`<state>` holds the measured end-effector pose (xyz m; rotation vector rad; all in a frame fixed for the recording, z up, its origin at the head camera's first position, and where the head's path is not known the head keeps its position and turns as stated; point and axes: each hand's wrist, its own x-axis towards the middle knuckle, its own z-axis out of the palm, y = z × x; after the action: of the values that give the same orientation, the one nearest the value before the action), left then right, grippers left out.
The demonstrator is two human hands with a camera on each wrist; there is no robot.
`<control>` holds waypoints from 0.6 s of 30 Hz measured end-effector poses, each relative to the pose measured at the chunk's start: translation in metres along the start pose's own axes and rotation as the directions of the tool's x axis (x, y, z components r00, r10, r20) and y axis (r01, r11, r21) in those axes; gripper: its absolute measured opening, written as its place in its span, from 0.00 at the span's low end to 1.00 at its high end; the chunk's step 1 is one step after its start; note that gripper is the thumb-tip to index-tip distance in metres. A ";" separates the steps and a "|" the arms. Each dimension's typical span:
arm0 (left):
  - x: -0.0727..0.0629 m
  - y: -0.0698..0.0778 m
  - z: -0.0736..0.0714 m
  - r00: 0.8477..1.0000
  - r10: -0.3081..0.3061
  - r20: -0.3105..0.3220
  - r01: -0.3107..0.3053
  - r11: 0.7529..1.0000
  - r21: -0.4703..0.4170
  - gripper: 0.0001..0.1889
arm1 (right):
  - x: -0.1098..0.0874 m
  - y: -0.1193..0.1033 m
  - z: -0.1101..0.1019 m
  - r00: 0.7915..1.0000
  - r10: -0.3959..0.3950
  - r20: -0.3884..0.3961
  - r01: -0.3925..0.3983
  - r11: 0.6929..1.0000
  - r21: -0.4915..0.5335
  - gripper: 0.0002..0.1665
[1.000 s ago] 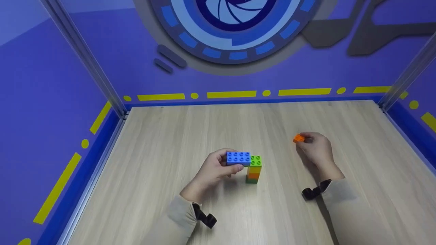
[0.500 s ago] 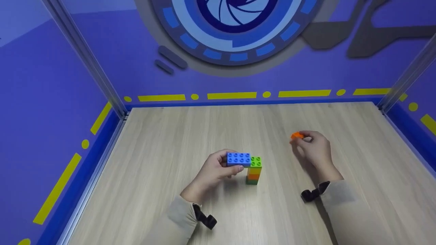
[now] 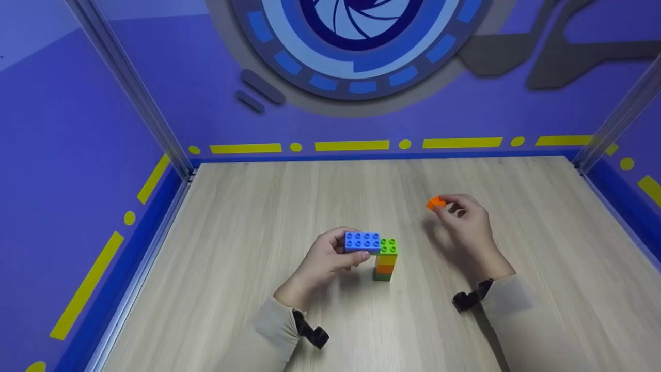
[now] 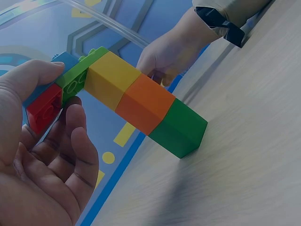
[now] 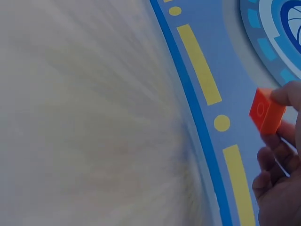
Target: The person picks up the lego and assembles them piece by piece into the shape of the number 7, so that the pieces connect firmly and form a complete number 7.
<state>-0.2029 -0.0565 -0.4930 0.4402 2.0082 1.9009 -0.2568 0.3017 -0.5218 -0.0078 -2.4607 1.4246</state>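
Observation:
My left hand (image 3: 326, 254) grips the blue toy brick (image 3: 362, 240) at the top of a small brick build, thumb at the near side. In the left wrist view a red brick (image 4: 43, 112) sits under the blue one. To their right, a lime-green brick (image 3: 388, 247) tops a column of a yellow brick (image 4: 112, 79), an orange brick (image 4: 146, 102) and a dark green brick (image 4: 181, 129) at the foot. My right hand (image 3: 471, 227) pinches a loose orange brick (image 3: 436, 202) between thumb and fingers, above the table and apart from the build.
The wood-grain table (image 3: 258, 206) lies under both hands. A blue-purple printed panel (image 3: 356, 124) rises along its back edge, with side panels and metal posts (image 3: 129, 88) at the corners. Both wrists wear black straps (image 3: 312, 330).
My right hand has moved left and slightly away from me with the orange brick, which has turned in the fingers. The left hand and the build have stayed in place.

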 end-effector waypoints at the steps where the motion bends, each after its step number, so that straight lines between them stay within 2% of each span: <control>1: 0.000 0.000 0.000 1.000 0.001 0.001 -0.001 1.000 -0.003 0.23 | -0.001 -0.002 0.001 1.000 -0.018 0.005 0.018 1.000 0.009 0.18; 7: 0.000 0.000 0.000 1.000 0.001 0.003 -0.001 1.000 -0.013 0.22 | -0.006 -0.013 0.009 0.996 -0.088 0.018 0.087 0.995 0.050 0.18; 10: -0.001 0.001 0.000 1.000 0.002 0.003 -0.002 1.000 -0.014 0.22 | -0.009 -0.018 0.012 0.993 -0.115 0.022 0.112 0.988 0.103 0.18; 14: 0.000 0.000 0.000 1.000 0.004 0.003 -0.004 1.000 -0.015 0.22 | -0.012 -0.026 0.016 0.987 -0.159 0.023 0.152 0.969 0.195 0.16; 18: 0.000 -0.001 0.000 1.000 0.005 0.004 -0.005 1.000 -0.015 0.23 | -0.016 -0.033 0.019 0.976 -0.216 0.019 0.206 0.953 0.223 0.16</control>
<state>-0.2030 -0.0566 -0.4939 0.4454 1.9903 1.9157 -0.2415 0.2661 -0.5068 0.3276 -2.2424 1.6046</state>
